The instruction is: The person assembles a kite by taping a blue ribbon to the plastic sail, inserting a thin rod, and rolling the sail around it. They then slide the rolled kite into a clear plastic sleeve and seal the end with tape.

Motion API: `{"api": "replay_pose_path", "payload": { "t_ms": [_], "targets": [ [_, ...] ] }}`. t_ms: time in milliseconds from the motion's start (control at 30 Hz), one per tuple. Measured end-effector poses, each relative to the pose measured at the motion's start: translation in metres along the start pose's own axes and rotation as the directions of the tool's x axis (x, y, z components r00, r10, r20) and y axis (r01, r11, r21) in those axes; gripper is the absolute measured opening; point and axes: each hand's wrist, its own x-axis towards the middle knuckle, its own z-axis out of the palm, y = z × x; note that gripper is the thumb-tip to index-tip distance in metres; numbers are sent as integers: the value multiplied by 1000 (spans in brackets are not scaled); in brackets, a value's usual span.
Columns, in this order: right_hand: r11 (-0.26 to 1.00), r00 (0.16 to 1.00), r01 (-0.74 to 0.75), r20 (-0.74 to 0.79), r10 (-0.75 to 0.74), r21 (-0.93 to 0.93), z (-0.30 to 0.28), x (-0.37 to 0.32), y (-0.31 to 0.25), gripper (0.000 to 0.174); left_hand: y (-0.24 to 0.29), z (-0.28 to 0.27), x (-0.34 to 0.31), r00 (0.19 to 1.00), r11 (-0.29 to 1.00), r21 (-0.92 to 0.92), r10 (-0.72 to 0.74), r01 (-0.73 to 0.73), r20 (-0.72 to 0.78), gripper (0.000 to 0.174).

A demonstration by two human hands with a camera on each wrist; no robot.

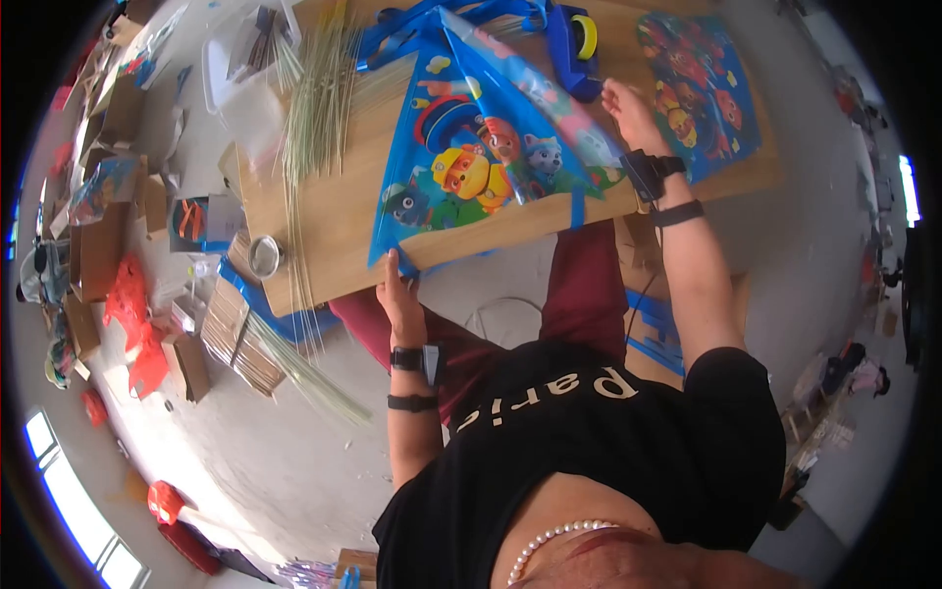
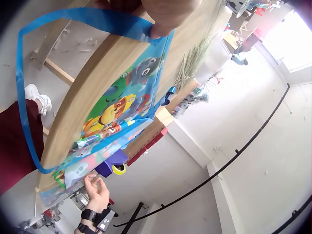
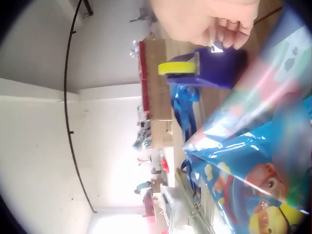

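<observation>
A kite-like triangular plastic sheet [image 1: 471, 167] printed with cartoon dogs lies on the wooden table, its right side folded over. At its near left corner, my left hand [image 1: 400, 302] pinches the blue ribbon [image 2: 109, 22] along the sheet's edge. The ribbon loops down past the table's front edge in the left wrist view. My right hand [image 1: 633, 116] is beside the blue tape dispenser [image 3: 219, 68], which carries a yellow roll [image 3: 176, 68]. Between its thumb and finger shows a small shiny piece of tape [image 3: 216, 47], close over the dispenser's end.
A second printed sheet [image 1: 702, 93] lies at the table's right. Thin pale sticks [image 1: 319, 98] are heaped on the left, near a clear plastic bin [image 1: 231, 88]. A small round tin [image 1: 264, 256] stands at the left corner. Boxes [image 1: 98, 245] and bundles crowd the floor.
</observation>
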Motion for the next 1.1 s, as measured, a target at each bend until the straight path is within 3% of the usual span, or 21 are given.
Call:
{"api": "replay_pose_path", "payload": {
  "t_ms": [33,100,133,200,267,300,400,533,600,667,733,1100],
  "targets": [
    [1000,1000,-11,6,11,-9,13,-18,-14,17,-1,-2,4,1000,1000,1,10,-10,23,51],
    [980,960,197,201,-194,10,52,-58,-37,22,-2,2,7,999,999,11,41,-41,20,53],
    [975,927,218,304,-220,40,71,-79,-38,29,-2,4,7,999,999,-3,42,-42,3,53],
    [993,876,89,468,-117,81,107,-113,-27,33,-2,2,7,998,999,-2,44,-44,38,54],
    [995,769,-77,639,15,69,141,-146,-11,37,-4,2,9,997,997,-29,76,-76,29,48],
    [997,737,-65,675,19,42,158,-160,4,38,-7,0,14,997,996,-30,81,-81,5,47],
    [972,643,-180,730,232,-150,202,-207,24,42,-9,-1,16,996,995,-57,87,-87,-7,47],
    [932,521,-268,777,352,-243,234,-236,65,42,-10,-1,16,996,994,-62,92,-93,-19,47],
    [928,522,-278,772,364,-249,242,-245,76,41,-10,-2,18,996,994,-74,85,-86,-11,47],
    [901,455,-383,808,375,-203,245,-250,85,41,-13,-4,21,997,994,-80,75,-74,6,47],
    [886,438,-407,804,403,-223,248,-251,90,41,-12,-3,20,996,995,-42,87,-86,20,39],
    [849,392,-434,786,479,-301,253,-253,102,42,-14,-5,23,992,992,-66,111,-108,52,36]
  ]
}}
